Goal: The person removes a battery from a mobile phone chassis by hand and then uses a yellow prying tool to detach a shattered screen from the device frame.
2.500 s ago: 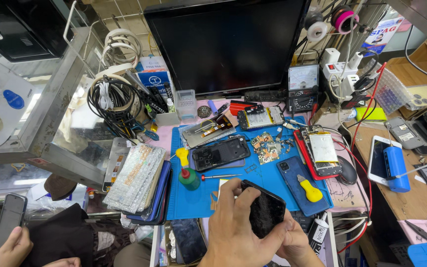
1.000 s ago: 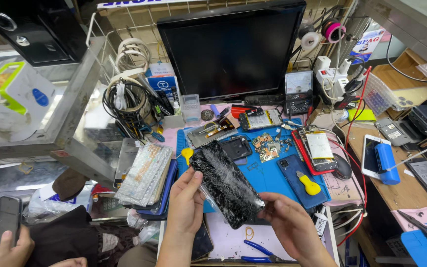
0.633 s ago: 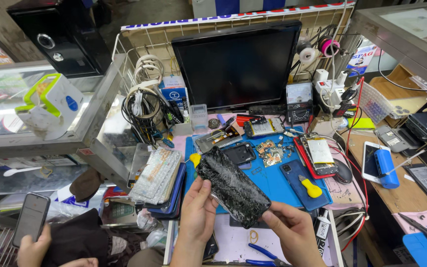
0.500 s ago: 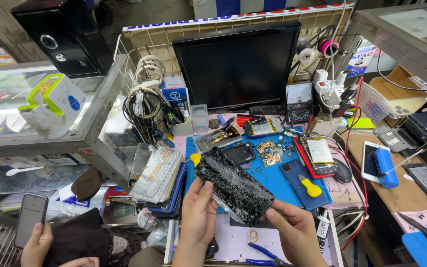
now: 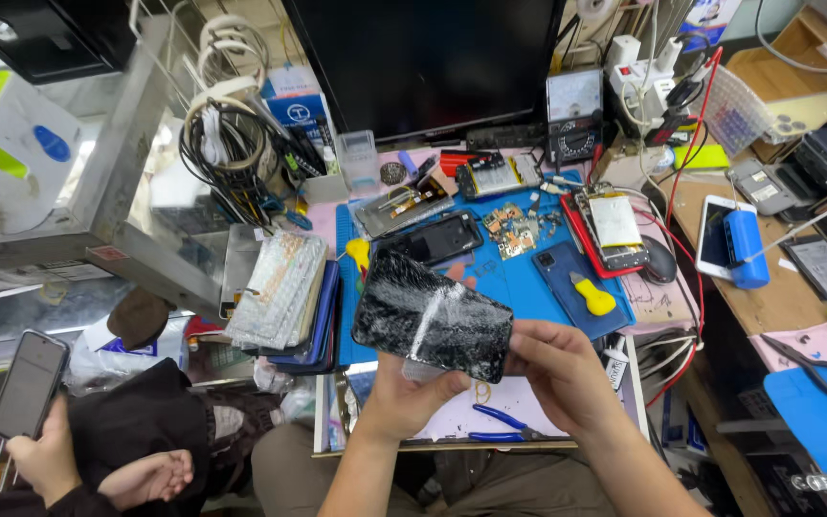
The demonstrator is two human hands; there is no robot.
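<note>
I hold a black phone with a badly cracked screen [image 5: 430,319] flat over the front of the blue work mat [image 5: 519,273]. My left hand [image 5: 412,391] grips it from underneath at its near edge. My right hand [image 5: 555,371] pinches its right end. A strip of clear tape or film runs across the cracked glass. On the mat behind it lie a black phone frame [image 5: 435,238], loose circuit boards [image 5: 511,226], an opened phone with a silver battery [image 5: 614,224] and a blue phone back with a yellow pry tool [image 5: 590,292].
A dark monitor [image 5: 433,57] stands at the back with a meter [image 5: 574,115] beside it. Coiled cables [image 5: 227,134] hang at left. Blue-handled cutters [image 5: 502,418] lie on the white sheet below my hands. Another person's hand holds a phone [image 5: 29,383] at lower left. Pliers [image 5: 815,364] rest at right.
The cracked phone has swung from a steep diagonal to nearly level and come lower, closer to me. My view has tilted down toward the bench. Both hands have kept their hold.
</note>
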